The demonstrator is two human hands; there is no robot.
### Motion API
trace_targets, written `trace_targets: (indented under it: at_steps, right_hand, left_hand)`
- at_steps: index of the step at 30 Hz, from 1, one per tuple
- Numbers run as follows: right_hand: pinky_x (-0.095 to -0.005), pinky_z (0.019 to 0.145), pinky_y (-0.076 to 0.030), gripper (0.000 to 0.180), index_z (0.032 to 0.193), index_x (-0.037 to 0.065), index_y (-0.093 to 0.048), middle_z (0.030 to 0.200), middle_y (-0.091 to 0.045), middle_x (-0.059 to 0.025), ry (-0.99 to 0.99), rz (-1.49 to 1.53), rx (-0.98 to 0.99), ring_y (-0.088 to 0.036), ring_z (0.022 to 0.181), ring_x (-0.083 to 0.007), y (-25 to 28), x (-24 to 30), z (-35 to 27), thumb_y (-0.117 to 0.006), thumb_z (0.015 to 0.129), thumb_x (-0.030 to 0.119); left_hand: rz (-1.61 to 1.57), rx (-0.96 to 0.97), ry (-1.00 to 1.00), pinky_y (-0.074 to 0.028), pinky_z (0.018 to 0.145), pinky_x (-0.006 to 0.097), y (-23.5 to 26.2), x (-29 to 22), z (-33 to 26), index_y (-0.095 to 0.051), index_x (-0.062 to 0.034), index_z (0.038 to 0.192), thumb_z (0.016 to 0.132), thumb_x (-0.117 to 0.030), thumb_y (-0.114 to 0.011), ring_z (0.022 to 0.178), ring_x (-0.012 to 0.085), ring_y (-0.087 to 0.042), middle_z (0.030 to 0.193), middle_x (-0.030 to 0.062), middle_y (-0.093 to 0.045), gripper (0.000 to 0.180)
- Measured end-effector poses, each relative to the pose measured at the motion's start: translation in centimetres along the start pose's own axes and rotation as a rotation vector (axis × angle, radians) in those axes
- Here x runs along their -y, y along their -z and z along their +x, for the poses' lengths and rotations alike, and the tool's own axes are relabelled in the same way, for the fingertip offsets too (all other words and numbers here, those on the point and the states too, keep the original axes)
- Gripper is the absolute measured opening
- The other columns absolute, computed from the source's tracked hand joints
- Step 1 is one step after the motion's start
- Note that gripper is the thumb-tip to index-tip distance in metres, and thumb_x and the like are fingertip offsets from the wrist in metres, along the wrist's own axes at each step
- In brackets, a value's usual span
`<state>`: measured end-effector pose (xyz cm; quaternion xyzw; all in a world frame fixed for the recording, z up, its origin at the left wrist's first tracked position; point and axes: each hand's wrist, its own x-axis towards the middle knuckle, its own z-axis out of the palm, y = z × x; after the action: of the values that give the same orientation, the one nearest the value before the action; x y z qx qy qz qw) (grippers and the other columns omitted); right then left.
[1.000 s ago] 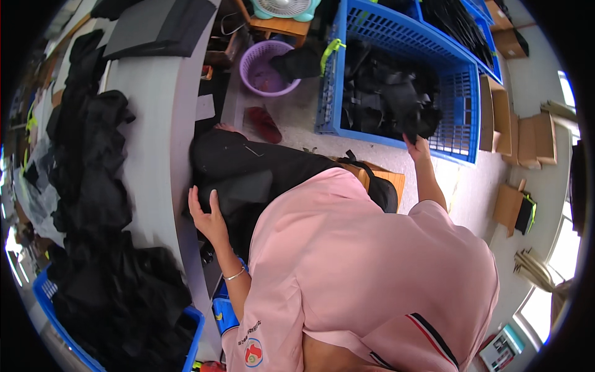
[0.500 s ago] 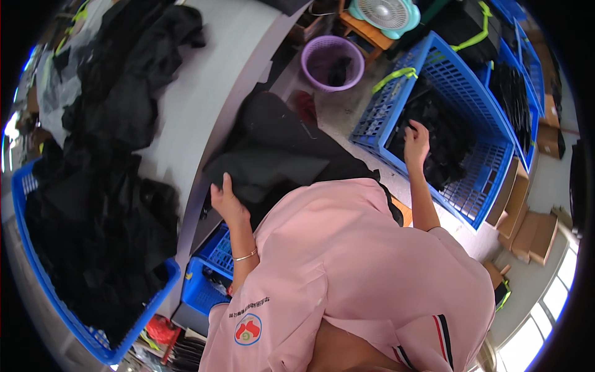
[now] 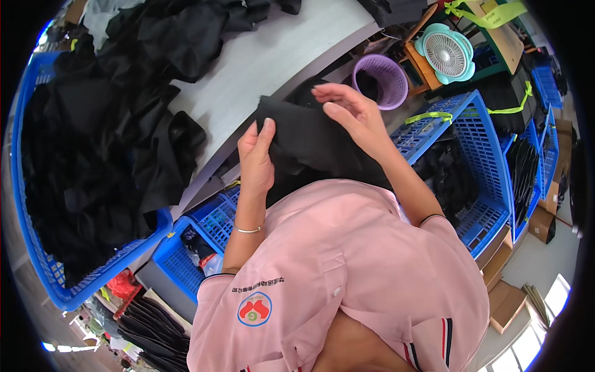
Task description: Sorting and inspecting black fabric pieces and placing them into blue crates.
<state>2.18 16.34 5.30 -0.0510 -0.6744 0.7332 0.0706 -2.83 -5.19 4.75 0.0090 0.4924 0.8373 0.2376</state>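
Note:
My left hand (image 3: 256,155) grips the left edge of a folded black cloth piece (image 3: 310,133), thumb on top. The cloth is held up in front of me, over my lap. Close to its upper right corner is my right hand (image 3: 353,118), with the fingers stretched out and the thumb apart; nothing shows in it. Whether its fingertips touch the cloth I cannot tell. More black cloth (image 3: 111,130) lies heaped in a blue basket (image 3: 31,204) at the left and spills onto the pale tabletop (image 3: 248,65).
A blue crate (image 3: 489,155) with black pieces stands at the right. Beyond the table are a purple basket (image 3: 396,84) and a turquoise fan (image 3: 445,54) on a wooden stool. Smaller blue crates (image 3: 180,254) sit below the table at my left. Cardboard boxes (image 3: 508,304) stand at the far right.
My right hand has come from over the right crate to the cloth. My left hand has lifted the black cloth off my lap. The view has turned and shifted.

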Motion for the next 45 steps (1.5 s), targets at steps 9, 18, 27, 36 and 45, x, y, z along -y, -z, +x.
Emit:
trace_targets:
  at_steps: [9,18,27,36,45]
  right_hand:
    - [-0.0367,0.101,-0.045,0.066,0.138,-0.002,-0.049,0.135,-0.053,-0.0161,0.492,-0.414,-0.209,-0.055,0.12,-0.0261,-4.0,3.2,1.6,-0.077,0.084,0.023]
    - [-0.0394,0.081,-0.045,0.044,0.105,0.004,-0.067,0.105,-0.062,-0.0099,0.707,-0.908,-0.184,-0.06,0.091,-0.0294,-7.5,2.3,0.0,-0.085,0.069,0.022]
    - [-0.0306,0.068,-0.048,0.018,0.096,0.003,-0.063,0.089,-0.066,-0.0057,0.26,-0.262,-0.105,-0.062,0.078,-0.0194,-8.1,1.9,3.5,-0.072,0.089,0.017]
    - [-0.0225,0.054,-0.042,0.017,0.099,0.013,-0.06,0.082,-0.064,0.0036,-0.352,0.426,-0.155,-0.056,0.066,-0.0061,-6.5,-3.6,12.4,-0.069,0.095,0.026]
    - [-0.0266,0.076,-0.05,0.023,0.107,0.008,-0.058,0.101,-0.065,-0.0032,-0.385,0.606,-0.069,-0.062,0.087,-0.0135,-7.2,-2.6,11.7,-0.071,0.092,0.019]
  left_hand:
    - [-0.08,-0.025,-0.155,-0.052,0.083,0.025,-1.9,-4.3,1.8,-0.065,-0.0016,0.113,0.102,-0.016,-0.058,0.091,0.0102,-0.065,0.106,0.0048,-0.071,0.019]
    - [-0.37,-0.117,-0.187,-0.053,0.089,0.032,-3.0,-6.1,1.5,-0.06,-0.0033,0.117,0.105,-0.02,-0.053,0.102,0.0167,-0.065,0.113,0.006,-0.067,0.022]
    - [-0.169,-0.084,-0.553,-0.039,0.107,0.032,-3.5,-7.0,1.8,-0.059,-0.0014,0.121,0.104,-0.016,-0.052,0.124,0.0167,-0.052,0.132,0.0114,-0.059,0.023]
    - [1.006,-0.293,-0.846,-0.043,0.106,0.041,1.0,-5.1,2.1,-0.065,-0.0054,0.117,0.075,-0.003,-0.078,0.123,0.0323,-0.055,0.125,0.0128,-0.063,0.044]
    - [1.146,-0.254,-0.653,-0.045,0.096,0.042,3.7,-1.9,6.4,-0.065,-0.008,0.115,0.072,-0.006,-0.074,0.112,0.0329,-0.057,0.112,0.0121,-0.065,0.044]
